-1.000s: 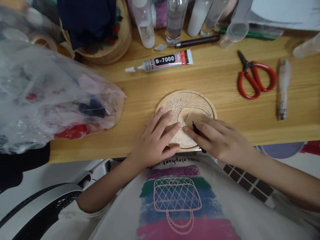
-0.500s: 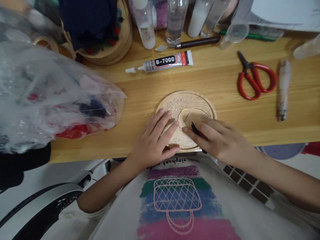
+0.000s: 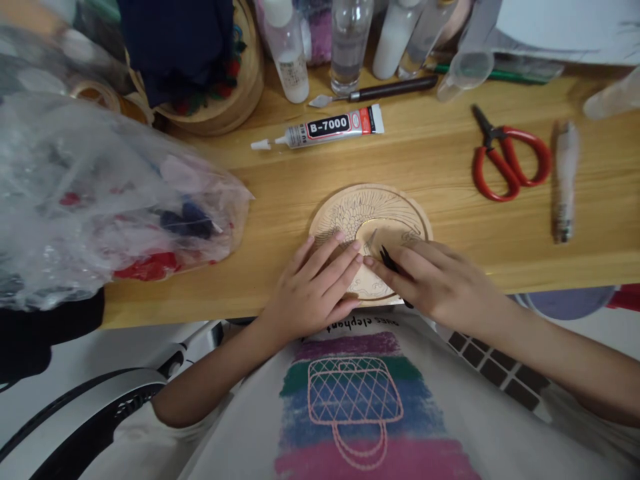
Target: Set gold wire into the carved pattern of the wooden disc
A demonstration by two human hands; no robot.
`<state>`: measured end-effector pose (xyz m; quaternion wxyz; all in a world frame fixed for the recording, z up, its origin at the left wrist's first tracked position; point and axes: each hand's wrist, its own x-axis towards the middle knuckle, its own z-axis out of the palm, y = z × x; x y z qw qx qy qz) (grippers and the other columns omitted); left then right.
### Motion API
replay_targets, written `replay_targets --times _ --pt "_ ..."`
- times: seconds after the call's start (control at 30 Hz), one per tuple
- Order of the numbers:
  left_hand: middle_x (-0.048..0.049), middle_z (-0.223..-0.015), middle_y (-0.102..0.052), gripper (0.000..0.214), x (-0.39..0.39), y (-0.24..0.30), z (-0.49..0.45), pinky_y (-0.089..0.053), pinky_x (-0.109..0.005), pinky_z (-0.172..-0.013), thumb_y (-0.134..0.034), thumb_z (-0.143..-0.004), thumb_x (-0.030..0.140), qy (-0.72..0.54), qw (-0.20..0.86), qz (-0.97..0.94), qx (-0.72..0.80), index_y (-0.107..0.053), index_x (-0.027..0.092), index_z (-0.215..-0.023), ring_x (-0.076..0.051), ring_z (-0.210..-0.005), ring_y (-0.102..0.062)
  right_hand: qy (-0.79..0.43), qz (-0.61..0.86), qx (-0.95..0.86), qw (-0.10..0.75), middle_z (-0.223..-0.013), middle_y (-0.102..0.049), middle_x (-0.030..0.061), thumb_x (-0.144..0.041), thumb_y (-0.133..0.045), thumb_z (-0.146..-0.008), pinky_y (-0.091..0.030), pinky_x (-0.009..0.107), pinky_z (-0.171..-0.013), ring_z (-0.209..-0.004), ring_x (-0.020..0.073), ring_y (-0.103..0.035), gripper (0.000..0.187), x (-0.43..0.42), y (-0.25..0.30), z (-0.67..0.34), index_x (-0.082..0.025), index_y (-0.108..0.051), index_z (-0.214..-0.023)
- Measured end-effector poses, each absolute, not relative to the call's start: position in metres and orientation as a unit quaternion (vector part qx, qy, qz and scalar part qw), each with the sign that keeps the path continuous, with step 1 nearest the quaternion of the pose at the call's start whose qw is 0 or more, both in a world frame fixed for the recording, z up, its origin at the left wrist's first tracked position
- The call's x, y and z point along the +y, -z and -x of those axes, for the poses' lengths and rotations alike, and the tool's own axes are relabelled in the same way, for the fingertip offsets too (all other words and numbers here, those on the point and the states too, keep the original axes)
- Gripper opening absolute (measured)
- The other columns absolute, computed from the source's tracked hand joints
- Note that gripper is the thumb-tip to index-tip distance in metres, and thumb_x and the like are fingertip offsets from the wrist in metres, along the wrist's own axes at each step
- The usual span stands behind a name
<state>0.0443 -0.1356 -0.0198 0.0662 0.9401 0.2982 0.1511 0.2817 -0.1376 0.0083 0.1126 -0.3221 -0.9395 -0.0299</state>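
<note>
A round wooden disc with a line drawing on it lies near the front edge of the wooden table. My left hand rests flat on the disc's left part, fingers stretched out and pressing down. My right hand sits on the disc's right part, closed around a thin black tool. The tool's metal tip touches the disc's middle, close to my left fingertips.
A B-7000 glue tube lies behind the disc. Red scissors and a wrapped stick lie at the right. A clear plastic bag of fabric scraps fills the left. Bottles, a small cup and a palette knife line the back.
My left hand has slid a little toward me and to the right on the disc. My right hand and the tool have barely moved.
</note>
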Motion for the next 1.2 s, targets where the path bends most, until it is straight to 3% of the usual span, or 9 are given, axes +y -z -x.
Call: replay_targets --times 0.4,0.6,0.8,1.2 --pt "-0.0124 -0.134 -0.065 0.046 -0.137 0.023 -0.044 -0.029 -0.048 -0.119 -0.049 -0.099 0.041 -0.149 0.094 -0.934 0.312 -0.056 0.012 -0.134 -0.031 -0.135 -0.052 0.018 0.327 -0.938 0.109 -0.082 -0.063 0.0047 -0.011 -0.042 -0.099 -0.047 0.031 -0.078 -0.079 0.0178 -0.055 0.027 -0.14 -0.004 -0.286 -0.011 -0.057 -0.121" --pt "-0.0118 -0.133 -0.066 0.044 -0.136 0.023 -0.044 -0.013 -0.056 -0.123 -0.05 -0.099 0.041 -0.154 0.093 -0.933 0.313 -0.059 0.012 -0.13 -0.033 -0.133 -0.053 0.031 0.319 -0.941 0.109 -0.081 -0.063 0.0037 -0.007 -0.044 -0.097 -0.046 0.03 -0.078 -0.076 0.0162 -0.056 0.026 -0.138 -0.006 -0.291 -0.011 -0.058 -0.118" --pt "-0.014 -0.135 -0.064 0.048 -0.136 0.025 -0.042 -0.027 -0.055 -0.119 -0.053 -0.098 0.042 -0.144 0.122 -0.933 0.308 -0.056 0.012 -0.136 -0.033 -0.136 -0.049 0.013 0.318 -0.941 0.114 -0.085 -0.063 0.0049 -0.01 -0.04 -0.099 -0.046 0.03 -0.075 -0.08 0.0172 -0.056 0.029 -0.136 -0.006 -0.294 -0.012 -0.057 -0.122" --pt "-0.0124 -0.137 -0.063 0.047 -0.116 0.015 -0.036 -0.035 -0.052 -0.114 -0.05 -0.101 0.044 -0.11 0.117 -0.957 0.24 -0.058 0.009 -0.131 -0.034 -0.133 -0.052 -0.001 0.335 -0.935 0.117 -0.08 -0.063 0.0054 -0.012 -0.039 -0.101 -0.047 0.031 -0.071 -0.079 0.0184 -0.058 0.028 -0.146 -0.003 -0.29 -0.01 -0.058 -0.12"
